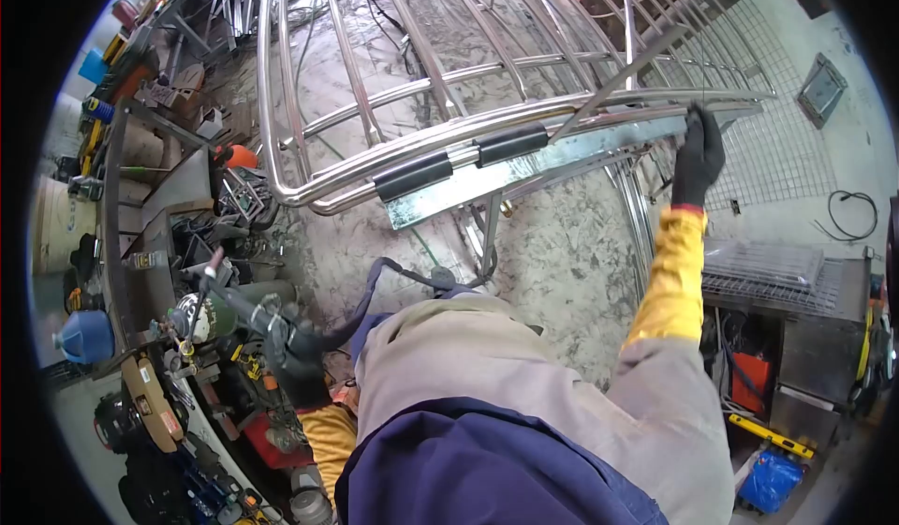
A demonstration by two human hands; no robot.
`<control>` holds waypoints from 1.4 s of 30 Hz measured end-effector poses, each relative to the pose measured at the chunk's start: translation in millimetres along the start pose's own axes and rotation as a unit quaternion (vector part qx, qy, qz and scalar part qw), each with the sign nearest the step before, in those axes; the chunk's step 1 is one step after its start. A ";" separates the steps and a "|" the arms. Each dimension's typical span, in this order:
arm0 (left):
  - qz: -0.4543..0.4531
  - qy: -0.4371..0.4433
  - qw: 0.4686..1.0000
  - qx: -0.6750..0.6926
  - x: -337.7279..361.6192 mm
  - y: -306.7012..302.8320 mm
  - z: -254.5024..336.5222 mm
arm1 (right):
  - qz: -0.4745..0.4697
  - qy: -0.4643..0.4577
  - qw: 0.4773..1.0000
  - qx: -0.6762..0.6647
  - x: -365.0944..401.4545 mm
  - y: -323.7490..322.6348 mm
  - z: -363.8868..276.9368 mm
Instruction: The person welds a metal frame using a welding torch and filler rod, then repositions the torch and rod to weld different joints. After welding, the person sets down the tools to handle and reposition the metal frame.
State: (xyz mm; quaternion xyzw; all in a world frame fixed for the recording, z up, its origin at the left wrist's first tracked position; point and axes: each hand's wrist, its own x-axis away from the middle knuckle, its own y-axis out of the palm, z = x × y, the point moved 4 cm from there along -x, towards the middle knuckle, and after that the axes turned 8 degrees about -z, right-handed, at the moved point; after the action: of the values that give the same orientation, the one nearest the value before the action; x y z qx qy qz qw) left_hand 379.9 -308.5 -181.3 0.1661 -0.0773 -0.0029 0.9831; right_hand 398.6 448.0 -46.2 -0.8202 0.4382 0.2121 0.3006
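Note:
A black glove covers my left hand (298,361), whose fingers are wrapped round a welding torch (245,310); the torch's pink-tipped nozzle points up and left, and its dark cable (365,295) runs towards my waist. My right hand (700,155), gloved in black, is raised at the right end of a shiny metal frame of bent tubes (412,150). Its fingers are pinched together around a thin rod or wire, hard to make out. Two black sleeves (412,177) sit around the frame's front tube, above a flat metal bar (552,164).
Tools and metal scraps crowd the workbench (117,197) at the left. On the right stand a metal table (833,305) with wire racks and, below it, a yellow level (771,436) beside a blue bag (770,480). Wire mesh (787,146) leans behind the frame.

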 end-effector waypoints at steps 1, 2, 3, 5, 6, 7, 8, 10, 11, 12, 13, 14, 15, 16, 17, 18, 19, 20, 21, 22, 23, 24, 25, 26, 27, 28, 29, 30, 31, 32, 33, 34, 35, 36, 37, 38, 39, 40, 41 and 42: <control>0.027 -0.012 1.000 0.011 9.5 -9.0 -1.2 | -0.027 0.033 0.999 0.027 18.4 -6.2 -13.0; 0.053 -0.026 0.998 0.021 15.1 -17.0 -4.4 | -0.031 0.055 0.997 -0.035 35.8 -10.1 -14.8; 0.052 -0.027 0.998 0.018 14.3 -22.5 -6.8 | -0.030 0.058 0.997 -0.035 47.2 -13.6 -22.9; 0.029 -0.065 0.977 0.201 11.8 -27.9 -11.0 | -0.042 0.049 0.998 0.000 64.5 -18.4 -50.0; 0.029 -0.064 0.977 0.199 11.0 -26.8 -12.2 | -0.054 0.027 0.998 0.001 66.2 -16.6 -65.2; 0.046 -0.068 0.983 0.162 9.4 -19.9 -10.5 | -0.055 0.028 0.998 -0.003 67.1 -12.0 -83.1; 0.063 -0.070 0.988 0.125 5.7 -15.1 -8.8 | -0.070 0.002 0.997 -0.030 66.0 -4.0 -106.6; 0.066 -0.093 0.988 0.106 -4.2 -16.7 -21.8 | -0.108 -0.022 0.993 -0.045 60.6 16.7 -162.2; 0.067 -0.121 0.986 0.088 -7.9 -20.5 -34.6 | -0.110 -0.022 0.992 -0.051 56.2 23.9 -183.9; 0.026 0.037 0.956 -0.291 -12.2 -22.8 -36.1 | -0.160 -0.020 0.986 -0.041 52.8 34.1 -202.7; 0.033 0.040 0.955 -0.291 -10.9 -15.4 -31.7 | -0.209 -0.020 0.977 -0.030 50.0 45.2 -217.9; -0.022 0.028 0.961 -0.275 -9.5 7.0 -25.0 | -0.240 -0.029 0.968 -0.064 45.6 57.3 -228.7; -0.079 0.016 0.963 -0.257 -10.1 29.6 -18.6 | -0.244 -0.034 0.967 -0.068 39.3 69.6 -235.8; 0.012 -0.140 0.986 0.090 -13.6 37.1 -26.5 | -0.283 -0.082 0.953 -0.069 32.6 86.2 -245.0; 0.016 -0.137 0.986 0.095 -13.4 40.5 -30.0 | -0.321 -0.129 0.936 -0.069 25.9 103.3 -254.0; 0.017 -0.141 0.980 0.141 -12.0 43.1 -35.7 | -0.325 -0.133 0.934 -0.069 17.9 118.7 -260.9; 0.018 -0.146 0.971 0.188 -9.9 45.7 -40.7 | -0.361 -0.150 0.920 -0.036 11.5 137.6 -267.8; -0.007 -0.133 0.973 0.188 -7.9 49.1 -41.7 | -0.397 -0.165 0.903 -0.002 4.6 156.4 -270.3; -0.005 -0.135 0.972 0.193 -2.9 46.4 -45.9 | -0.413 -0.216 0.884 0.040 -4.1 176.8 -267.2; -0.016 -0.139 0.968 0.210 0.9 43.2 -51.7 | -0.427 -0.268 0.860 0.081 -13.0 199.9 -260.0; -0.028 -0.140 0.963 0.227 2.8 40.1 -56.2 | -0.456 -0.264 0.840 0.130 -19.8 226.0 -244.5; -0.027 -0.136 0.963 0.232 3.4 35.8 -59.2 | -0.482 -0.261 0.817 0.178 -24.8 250.9 -232.2; -0.030 -0.130 0.956 0.260 4.0 32.0 -61.4 | -0.544 -0.226 0.760 0.274 -25.0 274.2 -228.4; -0.033 -0.124 0.949 0.289 6.8 29.0 -62.7 | -0.581 -0.181 0.738 0.291 -24.7 294.2 -212.4; -0.032 -0.119 0.947 0.295 10.3 27.7 -62.9 | -0.605 -0.181 0.708 0.317 -25.3 318.7 -181.3; -0.001 -0.112 0.951 0.289 14.7 24.0 -62.3 | -0.606 -0.172 0.698 0.342 -21.2 327.5 -166.5; 0.031 -0.103 0.953 0.283 18.2 19.3 -62.2 | -0.625 -0.198 0.645 0.394 -20.3 341.7 -142.9; 0.014 -0.094 0.949 0.299 19.1 14.2 -66.8 | -0.639 -0.184 0.618 0.419 -19.4 350.0 -121.1; 0.019 -0.086 0.948 0.304 20.9 13.3 -66.2 | -0.652 -0.182 0.611 0.411 -16.6 349.3 -119.4; 0.046 -0.078 0.957 0.276 26.7 10.6 -64.1 | -0.657 -0.185 0.606 0.409 -14.0 350.5 -115.6; 0.076 -0.072 0.963 0.248 34.8 6.4 -62.9 | -0.685 -0.191 0.610 0.350 -14.2 354.1 -101.3; 0.090 -0.069 0.962 0.250 41.4 1.2 -63.3 | -0.700 -0.149 0.628 0.306 -14.6 352.3 -98.3; 0.068 -0.072 0.955 0.279 44.4 -1.4 -63.2 | -0.712 -0.103 0.644 0.262 -11.5 347.6 -97.9; 0.043 -0.075 0.948 0.306 46.6 -2.7 -62.5 | -0.715 -0.080 0.652 0.241 -10.3 345.1 -98.3; 0.050 -0.071 0.948 0.305 49.3 -6.1 -64.2 | -0.715 -0.058 0.661 0.219 -8.9 344.8 -102.2; 0.086 -0.077 0.938 0.328 52.1 -11.4 -70.2 | -0.710 -0.070 0.660 0.235 -7.1 342.6 -116.1; 0.119 -0.083 0.926 0.349 53.1 -16.5 -75.4 | -0.712 -0.072 0.660 0.230 -4.9 344.1 -120.3; 0.120 -0.082 0.927 0.345 52.6 -23.6 -80.5 | -0.675 -0.122 0.685 0.245 -7.1 343.4 -124.4; 0.080 -0.081 0.930 0.350 51.2 -27.5 -83.5 | -0.634 -0.169 0.708 0.261 -9.1 339.0 -132.7; 0.038 -0.082 0.931 0.355 50.3 -31.3 -86.6 | -0.639 -0.198 0.685 0.288 -13.3 336.8 -139.0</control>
State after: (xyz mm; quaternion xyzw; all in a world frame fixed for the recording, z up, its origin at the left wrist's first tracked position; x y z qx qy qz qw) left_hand 443.5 -311.4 -264.7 0.5002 -0.1595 0.0486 0.8497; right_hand 118.3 215.0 -40.1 -0.7129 -0.2227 -0.0105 0.6649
